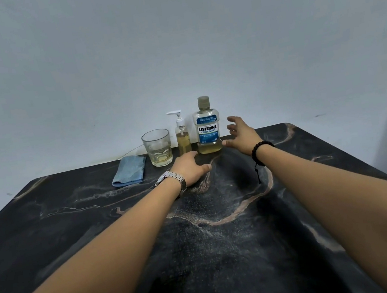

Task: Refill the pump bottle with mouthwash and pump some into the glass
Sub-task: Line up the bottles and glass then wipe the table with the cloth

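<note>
Right hand (pixel 242 132), grip released, spread beside capped mouthwash bottle (pixel 207 126) to seize it; left hand (pixel 192 169) near pump bottle (pixel 182 135), grasping nothing.

Tabletop: the black marble-patterned tabletop (pixel 72 214) in front of me, veined in tan and white.
Mouthwash: a clear plastic mouthwash bottle (pixel 207 125), pale yellow liquid, blue-and-white label, grey-beige cap.
Pump: a small clear pump bottle (pixel 183 138), white pump head, amber-yellow liquid.
Glass: a clear faceted drinking glass (pixel 157 148), yellowish at the bottom.
Cloth: a folded light-blue cloth (pixel 129 170).
My wrists: silver metal watch (pixel 172 177) on the left, dark beaded bracelet (pixel 261 151) on the right.
Wall: plain pale grey-blue wall (pixel 171 36).
</note>
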